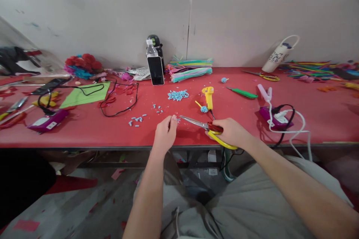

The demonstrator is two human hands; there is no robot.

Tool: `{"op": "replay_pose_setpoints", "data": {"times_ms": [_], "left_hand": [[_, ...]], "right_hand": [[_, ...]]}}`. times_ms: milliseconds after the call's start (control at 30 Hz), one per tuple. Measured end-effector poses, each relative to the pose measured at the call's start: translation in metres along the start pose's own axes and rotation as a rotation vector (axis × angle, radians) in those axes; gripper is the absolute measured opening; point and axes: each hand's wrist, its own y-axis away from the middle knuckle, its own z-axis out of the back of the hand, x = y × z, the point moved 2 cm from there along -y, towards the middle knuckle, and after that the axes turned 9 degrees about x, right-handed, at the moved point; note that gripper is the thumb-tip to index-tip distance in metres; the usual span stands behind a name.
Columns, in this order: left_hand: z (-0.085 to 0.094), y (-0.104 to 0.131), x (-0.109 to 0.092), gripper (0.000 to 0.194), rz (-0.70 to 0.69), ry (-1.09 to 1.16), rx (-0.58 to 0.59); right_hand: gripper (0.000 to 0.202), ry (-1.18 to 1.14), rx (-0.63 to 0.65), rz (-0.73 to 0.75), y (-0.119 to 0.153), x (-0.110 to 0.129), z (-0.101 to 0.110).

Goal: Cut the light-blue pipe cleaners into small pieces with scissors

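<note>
My left hand (165, 133) is closed in a pinch over the red table (84, 134); whatever its fingertips hold is too small to make out. Just right of them are the tips of the scissors (196, 121), whose yellow and red handles my right hand (226, 130) grips. A heap of short blue pieces (178, 95) lies beyond my hands, with more loose pieces (136, 119) to the left. Near the scissors stands a yellow glue gun (208, 98), and in front of it is a small blue cluster (204, 109) on a yellow stem.
A phone (156, 71) leans against bottles by the grey partition (112, 26). Pipe cleaners (192, 71) lie beside it. Farther right are a green-handled tool (244, 93), a purple power strip (276, 118) with cables and a white bottle (277, 58). A green sheet (84, 95) lies left.
</note>
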Motion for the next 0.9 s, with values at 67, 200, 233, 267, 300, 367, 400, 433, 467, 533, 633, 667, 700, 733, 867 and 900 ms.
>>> {"op": "replay_pose_setpoints", "data": {"times_ms": [67, 200, 233, 267, 300, 367, 400, 433, 467, 533, 633, 667, 700, 733, 867, 900], "left_hand": [[-0.0001, 0.0000, 0.0002, 0.038, 0.006, 0.000, -0.004], [0.0008, -0.0001, -0.0019, 0.038, 0.001, 0.001, -0.003], [0.0010, -0.0001, -0.0026, 0.037, -0.003, -0.001, -0.003], [0.0012, -0.0001, -0.0032, 0.037, -0.005, -0.002, -0.002], [0.0014, -0.0001, -0.0035, 0.037, -0.005, -0.003, -0.002], [0.0014, -0.0001, -0.0038, 0.037, -0.004, -0.004, -0.002], [0.0014, 0.0000, -0.0037, 0.037, -0.001, -0.004, -0.001], [0.0014, 0.0000, -0.0035, 0.037, 0.001, -0.003, -0.002], [0.0012, 0.0000, -0.0033, 0.037, 0.000, -0.002, -0.001], [0.0010, 0.0000, -0.0030, 0.037, -0.004, 0.000, 0.002], [0.0006, 0.0000, -0.0024, 0.038, -0.006, -0.004, 0.000], [0.0004, 0.0000, -0.0021, 0.037, -0.005, -0.007, -0.001], [0.0003, 0.0000, -0.0017, 0.037, -0.003, -0.010, -0.003], [0.0002, 0.0000, -0.0014, 0.037, 0.000, -0.011, -0.005], [-0.0003, -0.0003, 0.0001, 0.037, 0.005, -0.012, -0.002], [-0.0004, -0.0004, 0.0004, 0.037, 0.003, -0.014, -0.002]], "right_hand": [[0.035, -0.009, 0.000, 0.009, 0.0010, 0.0011, 0.0011], [0.033, -0.004, 0.014, 0.010, 0.0012, 0.0015, 0.0015], [0.032, -0.001, 0.017, 0.011, 0.0010, 0.0014, 0.0013], [0.032, 0.003, 0.019, 0.011, 0.0008, 0.0012, 0.0011], [0.031, 0.007, 0.021, 0.011, 0.0005, 0.0010, 0.0009], [0.031, 0.016, 0.021, 0.008, 0.0002, 0.0008, 0.0006], [0.030, 0.018, 0.021, 0.005, 0.0001, 0.0008, 0.0006], [0.030, 0.019, 0.023, 0.003, 0.0000, 0.0009, 0.0006], [0.030, 0.019, 0.026, 0.001, -0.0001, 0.0011, 0.0006], [0.029, 0.021, 0.031, -0.002, -0.0004, 0.0016, 0.0009], [0.029, 0.031, 0.036, -0.010, -0.0007, 0.0026, 0.0016], [0.029, 0.034, 0.037, -0.013, -0.0007, 0.0029, 0.0018], [0.028, 0.037, 0.042, -0.016, -0.0007, 0.0030, 0.0020], [0.028, 0.039, 0.047, -0.017, -0.0007, 0.0031, 0.0021], [0.028, 0.049, 0.054, -0.031, -0.0010, 0.0026, 0.0019], [0.029, 0.050, 0.055, -0.035, -0.0013, 0.0023, 0.0017]]}}
